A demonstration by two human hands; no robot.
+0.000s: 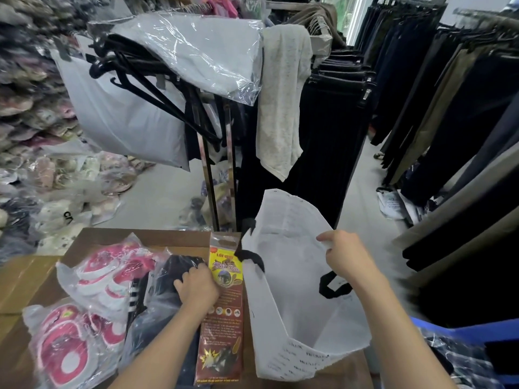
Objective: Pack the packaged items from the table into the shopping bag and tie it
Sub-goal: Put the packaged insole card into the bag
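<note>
Person stands at the brown tabletop [118, 237], w/ clothes racks behind. Right hand [346, 258] has the white shopping bag [283, 279] by its far rim, fingers pinched shut on the fabric, holding the mouth up and open; bag stands at the right edge of the tabletop, black handles hanging loose on both sides. Left hand [196, 287] is down on the dark clear-wrapped pkg [165, 276] near the middle, fingers curled over its top; can't tell if it's a true grip yet or just pressing. Just beside that hand, touching the bag's left wall, lies the long red insole pack [224, 299], running from the near edge toward the far edge. Two pink slipper pkgs [104, 276] sit toward the left edge, one near the front corner, one further back. Nothing visible inside the bag, so I'd say packing is only starting.

To do this step well, imo: close the fingers round the whole dark pkg, not just the slippery film, lift it clear over the insole pack w/o dragging that along, and keep the right hand pulling the rim high and wide so the mouth doesn't fold shut. Drop it flat to the bottom; soft bag may tip off the edge otherwise.
</note>
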